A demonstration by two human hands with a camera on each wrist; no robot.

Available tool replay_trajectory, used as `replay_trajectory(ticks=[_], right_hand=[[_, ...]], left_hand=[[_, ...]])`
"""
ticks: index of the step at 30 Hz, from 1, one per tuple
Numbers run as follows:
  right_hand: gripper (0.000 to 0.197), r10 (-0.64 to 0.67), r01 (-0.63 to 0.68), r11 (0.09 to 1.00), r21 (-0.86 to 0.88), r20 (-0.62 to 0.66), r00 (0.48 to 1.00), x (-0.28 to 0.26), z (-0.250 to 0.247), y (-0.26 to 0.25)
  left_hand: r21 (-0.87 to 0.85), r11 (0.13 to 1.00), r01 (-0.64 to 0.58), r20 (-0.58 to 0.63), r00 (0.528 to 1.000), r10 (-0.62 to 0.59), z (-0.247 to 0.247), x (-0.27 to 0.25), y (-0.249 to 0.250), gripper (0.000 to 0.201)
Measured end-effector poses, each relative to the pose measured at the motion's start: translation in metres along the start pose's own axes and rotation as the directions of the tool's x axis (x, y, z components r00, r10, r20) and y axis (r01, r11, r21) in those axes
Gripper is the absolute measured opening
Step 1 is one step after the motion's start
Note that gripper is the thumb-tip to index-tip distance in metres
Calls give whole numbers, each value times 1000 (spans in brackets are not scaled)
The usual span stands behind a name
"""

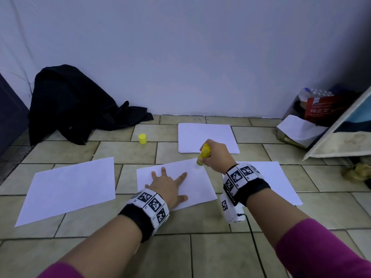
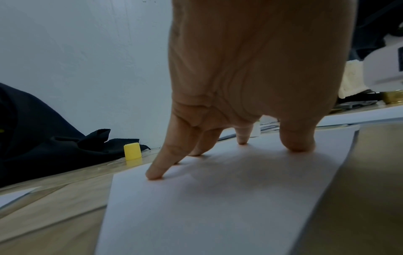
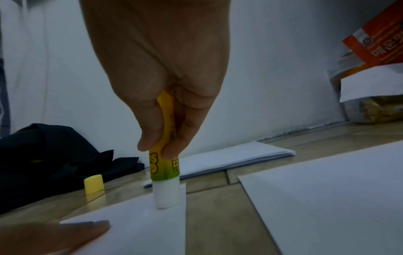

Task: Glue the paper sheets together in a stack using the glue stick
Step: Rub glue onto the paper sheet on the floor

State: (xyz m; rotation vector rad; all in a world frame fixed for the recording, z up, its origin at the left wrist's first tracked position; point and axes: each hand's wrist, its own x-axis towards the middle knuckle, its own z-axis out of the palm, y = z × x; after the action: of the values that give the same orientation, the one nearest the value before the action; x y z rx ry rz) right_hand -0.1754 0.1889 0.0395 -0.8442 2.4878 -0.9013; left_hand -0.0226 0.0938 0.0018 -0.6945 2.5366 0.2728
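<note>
Centrally, on the tiled floor (image 1: pixel 124 255), the left hand (image 1: pixel 167 184) lies flat with fingers spread and straight, pressing the middle paper sheet (image 1: pixel 198 189). The right hand (image 1: pixel 217 155) grips the yellow glue stick (image 1: pixel 203 154), fingers curled round its barrel; the white glue tip touches the sheet near its far right corner. A second sheet (image 1: pixel 68 187) lies to the left, a third (image 1: pixel 281 177) to the right partly under the right wrist, and a thin stack of sheets (image 1: pixel 206 135) lies beyond. The yellow cap (image 1: pixel 142 139) stands upright on the floor, near a black cloth (image 1: pixel 76 105) by the wall.
</note>
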Motion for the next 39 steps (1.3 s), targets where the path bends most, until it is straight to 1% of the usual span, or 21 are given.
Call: replay_trajectory(ticks=[3, 9, 12, 15, 17, 19, 21, 24, 25, 27, 29, 30, 33, 36, 39], right_hand=[[27, -16, 19, 998, -57, 51, 999, -13, -5, 3], [27, -35, 43, 996, -74, 114, 993, -52, -14, 16], [27, -52, 67, 992, -107, 138, 989, -66, -17, 21], [28, -55, 82, 986, -148, 174, 983, -72, -21, 23], [28, -40, 78, 981, -176, 209, 977, -72, -26, 22], [27, -16, 56, 983, -174, 225, 974, -70, -32, 19], [26, -16, 38, 992, -122, 178, 984, -66, -39, 15], [24, -51, 52, 999, -10, 34, 998, -60, -48, 9], [24, -53, 53, 999, 11, -2, 999, -58, -50, 7], [23, -37, 38, 998, 45, -34, 999, -54, -49, 6], [23, -18, 20, 998, 65, -29, 999, -50, -44, 5], [24, -10, 11, 997, 70, -27, 1000, -48, -41, 4], [22, 21, -17, 993, 114, -36, 999, -41, -32, 2], [20, 3, 5, 990, 143, -56, 998, -30, -20, -6], [22, -34, 43, 985, 166, -57, 998, -17, -8, -20]], left_hand=[[-1, 1000, -1, 2, 1000, 1, 0, -1, 0, 76], [-30, 1000, 7, -17, 1000, -8, 2, -2, 0, 81], [-18, 1000, -1, -23, 1000, 0, 1, 0, -2, 77], [20, 999, -43, -3, 999, 43, -5, -1, -6, 77], [79, 994, -71, 37, 997, 68, -12, -1, -12, 78], [155, 983, -97, 73, 994, 86, -21, -2, -17, 73], [226, 967, -121, 91, 991, 103, -27, -3, -23, 68], [271, 954, -124, 75, 991, 108, -28, -7, -31, 77], [282, 949, -144, 46, 990, 137, -26, -8, -33, 80], [285, 927, -242, 12, 968, 249, -20, -9, -36, 82], [252, 903, -347, 43, 937, 348, -16, -9, -37, 81], [251, 896, -365, 59, 930, 362, -16, -9, -37, 78], [281, 901, -332, 27, 941, 338, -16, -11, -35, 69], [258, 921, -290, -17, 952, 305, -12, -10, -34, 71], [180, 947, -267, -25, 961, 275, -7, -6, -33, 73]])
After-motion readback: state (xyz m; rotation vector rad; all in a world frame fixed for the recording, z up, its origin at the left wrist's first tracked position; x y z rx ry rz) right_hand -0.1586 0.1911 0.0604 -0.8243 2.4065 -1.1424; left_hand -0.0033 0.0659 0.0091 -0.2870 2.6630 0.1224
